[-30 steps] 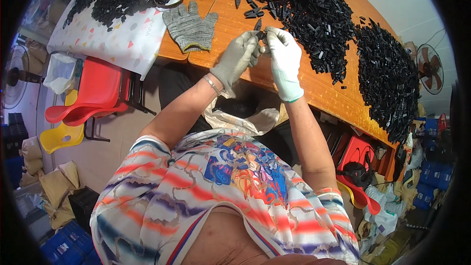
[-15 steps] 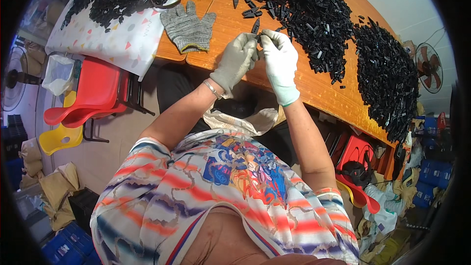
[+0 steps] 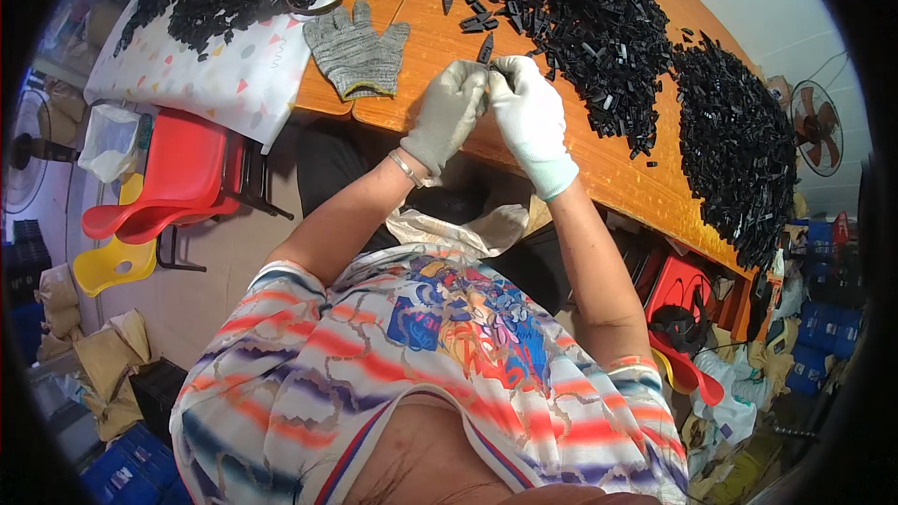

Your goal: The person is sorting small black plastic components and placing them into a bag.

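Observation:
My left hand [image 3: 446,110], in a greyish work glove, is closed in a pinch over the table's near edge. Against it my right hand [image 3: 528,117], in a white glove with a pale green cuff, pinches too. A small black plastic part shows as a dark sliver between the fingertips, mostly hidden by the gloves. Just beyond the fingers lies a single pointed black plastic piece [image 3: 485,48]. A large heap of similar black pieces [image 3: 580,19] spreads to the right of it.
On the wooden table [image 3: 599,168] a second black heap [image 3: 734,140] lies far right. A grey knitted glove [image 3: 355,56] is left of my hands, beside a patterned cloth [image 3: 234,84] bearing more black parts. An open pale sack [image 3: 458,232] is below my hands. Red chairs [image 3: 187,164] stand left.
My right hand has turned slightly inward and its fingers have closed up against the left hand's. The dark part between them shows less than before.

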{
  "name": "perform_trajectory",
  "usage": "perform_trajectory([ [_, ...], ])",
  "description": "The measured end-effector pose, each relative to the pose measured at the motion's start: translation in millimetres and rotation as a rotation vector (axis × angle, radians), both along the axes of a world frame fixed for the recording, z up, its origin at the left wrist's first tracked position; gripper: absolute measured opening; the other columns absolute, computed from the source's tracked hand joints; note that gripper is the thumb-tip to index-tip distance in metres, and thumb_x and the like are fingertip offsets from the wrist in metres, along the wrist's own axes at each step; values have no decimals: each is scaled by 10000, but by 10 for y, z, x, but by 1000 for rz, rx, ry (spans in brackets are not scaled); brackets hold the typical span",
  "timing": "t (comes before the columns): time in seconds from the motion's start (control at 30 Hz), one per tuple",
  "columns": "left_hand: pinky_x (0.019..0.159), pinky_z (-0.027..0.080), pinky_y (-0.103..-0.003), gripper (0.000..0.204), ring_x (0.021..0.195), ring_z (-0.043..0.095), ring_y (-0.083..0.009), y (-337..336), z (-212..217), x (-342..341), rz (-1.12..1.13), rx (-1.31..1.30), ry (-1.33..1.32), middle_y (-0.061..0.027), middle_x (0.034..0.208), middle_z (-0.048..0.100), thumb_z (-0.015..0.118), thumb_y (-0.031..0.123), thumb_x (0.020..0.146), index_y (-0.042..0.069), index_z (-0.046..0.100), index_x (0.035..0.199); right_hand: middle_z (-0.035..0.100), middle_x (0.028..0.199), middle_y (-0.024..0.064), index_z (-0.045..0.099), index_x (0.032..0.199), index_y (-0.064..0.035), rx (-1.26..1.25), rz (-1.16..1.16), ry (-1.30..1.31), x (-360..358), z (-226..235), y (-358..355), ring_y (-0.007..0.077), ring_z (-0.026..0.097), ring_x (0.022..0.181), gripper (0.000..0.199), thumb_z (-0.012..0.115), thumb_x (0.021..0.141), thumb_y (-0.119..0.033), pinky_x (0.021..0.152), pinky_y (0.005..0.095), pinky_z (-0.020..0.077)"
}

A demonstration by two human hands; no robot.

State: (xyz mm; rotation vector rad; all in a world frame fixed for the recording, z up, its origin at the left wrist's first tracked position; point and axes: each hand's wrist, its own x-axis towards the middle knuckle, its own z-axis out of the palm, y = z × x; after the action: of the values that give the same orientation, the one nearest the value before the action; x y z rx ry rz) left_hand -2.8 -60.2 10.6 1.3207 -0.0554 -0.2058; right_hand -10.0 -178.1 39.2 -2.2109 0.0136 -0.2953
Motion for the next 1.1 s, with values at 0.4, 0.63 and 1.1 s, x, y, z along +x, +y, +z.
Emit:
perform_trajectory([
  [0.4,539,395,-237,181,588,471,-63,25,-146,73,158,245,-286,-20,691,557,500,155,963,4,583,908,630,787,161,599,844,-57,-500,138,-268,-19,6,-10,335,646,722,125,560,854,-176,650,423,510],
  [0.63,539,382,-203,168,597,439,-44,6,-68,17,29,5,-167,27,692,491,491,169,982,20,565,961,686,914,144,668,1012,-57,-80,5,8,-17,127,-21,308,660,866,230,604,878,-233,765,354,507],
  [1.1,568,386,-195,148,643,447,-36,-11,-162,7,143,302,-315,33,741,525,489,120,967,11,590,969,637,772,152,612,824,-71,-634,104,-275,-66,59,-38,343,636,683,110,609,858,-175,608,407,501],
])
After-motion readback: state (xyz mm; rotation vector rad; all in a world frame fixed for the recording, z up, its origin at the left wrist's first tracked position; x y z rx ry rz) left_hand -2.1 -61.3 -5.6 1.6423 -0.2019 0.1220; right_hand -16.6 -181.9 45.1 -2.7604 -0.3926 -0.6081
